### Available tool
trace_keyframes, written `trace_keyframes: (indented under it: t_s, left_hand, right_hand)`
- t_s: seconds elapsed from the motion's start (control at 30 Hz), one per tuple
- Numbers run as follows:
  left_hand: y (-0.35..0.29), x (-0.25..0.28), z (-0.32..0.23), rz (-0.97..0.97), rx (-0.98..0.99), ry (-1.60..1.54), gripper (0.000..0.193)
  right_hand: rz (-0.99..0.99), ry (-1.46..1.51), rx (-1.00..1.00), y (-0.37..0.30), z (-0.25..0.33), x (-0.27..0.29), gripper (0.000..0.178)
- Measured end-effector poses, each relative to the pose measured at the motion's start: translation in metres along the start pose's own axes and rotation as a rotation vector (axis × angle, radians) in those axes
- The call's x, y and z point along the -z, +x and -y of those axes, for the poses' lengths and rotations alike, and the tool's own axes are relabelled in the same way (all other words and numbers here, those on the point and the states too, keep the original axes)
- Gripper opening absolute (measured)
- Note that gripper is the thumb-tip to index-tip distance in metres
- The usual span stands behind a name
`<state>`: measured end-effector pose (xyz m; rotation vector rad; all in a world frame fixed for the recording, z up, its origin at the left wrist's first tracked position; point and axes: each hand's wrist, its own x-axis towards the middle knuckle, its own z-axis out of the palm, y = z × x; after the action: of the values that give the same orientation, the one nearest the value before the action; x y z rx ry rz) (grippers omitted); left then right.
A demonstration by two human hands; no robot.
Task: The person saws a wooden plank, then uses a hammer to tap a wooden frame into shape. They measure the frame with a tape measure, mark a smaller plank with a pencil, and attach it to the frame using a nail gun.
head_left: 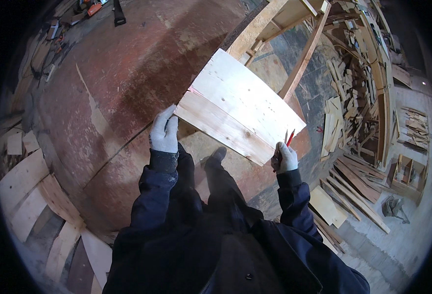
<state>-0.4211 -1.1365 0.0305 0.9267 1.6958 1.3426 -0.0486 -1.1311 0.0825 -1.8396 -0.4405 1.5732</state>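
A pale wooden board (245,95), made of joined planks with several knots, lies slanted in front of me on a wooden frame (257,36). My left hand (164,133), in a white glove, is closed on the board's left corner; part of its fingers is hidden. At the board's near right end is my right hand (286,158), also gloved. Its fingers are closed round a red pencil (290,138), which points up and away from me. A thin shape beside the pencil may be its shadow or a second tool; I cannot tell.
A long timber (306,54) slopes down right of the board. Offcuts (355,81) pile up along the right, and loose planks (358,193) lie below them. More boards (25,183) are stacked at the left. A handsaw (119,14) rests on the reddish floor (108,63).
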Motion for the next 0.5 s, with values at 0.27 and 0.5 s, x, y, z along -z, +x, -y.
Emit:
trace_keyframes:
  t_s: [0.27, 0.5]
  left_hand:
    - [0.003, 0.009, -0.021, -0.082, 0.052, -0.007, 0.037]
    - [0.011, -0.002, -0.057, 0.051, -0.300, 0.374, 0.034]
  right_hand:
    - [0.013, 0.069, -0.046, 0.005, -0.001, 0.017, 0.027]
    - [-0.055, 0.170, -0.056, -0.004, -0.011, 0.038, 0.020]
